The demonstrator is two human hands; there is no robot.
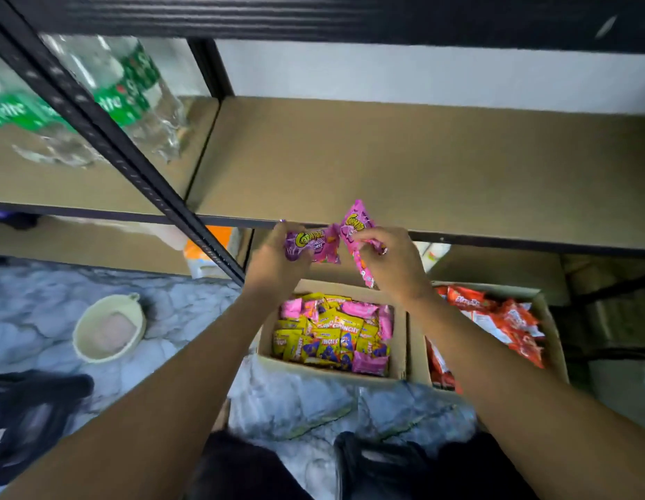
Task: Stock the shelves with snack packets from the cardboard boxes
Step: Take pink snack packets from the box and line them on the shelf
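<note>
Both hands are raised in front of the shelf (404, 164), just below the middle of the view. The left hand (277, 258) has its fingers curled round a purple packet (315, 243), which lies roughly level with its printed face up. At three o'clock of it, the right hand (393, 268) pinches a pink packet (355, 221) between thumb and fingers. That packet stands tilted, its top corner toward twelve o'clock and crossing the dark front edge of the shelf. The two packets meet at their near corners, between the hands.

The shelf is a bare brown board that fills the view from nine to three o'clock above the hands. A black post (115, 138) runs slantwise across its left part. At ten o'clock, behind the post, wrapped clear bottles (129, 92) with green labels stand on the next board; they are blurred.

At six o'clock of the hands, on the marbled floor (35, 312), an open cardboard box (400, 337) holds yellow and pink packets (335, 337). Touching its right side, at four o'clock, a second box (553, 337) holds red packets (505, 323). At eight o'clock a cream basket (109, 328) sits on the floor, and a black bag (28, 420) lies toward seven o'clock.
</note>
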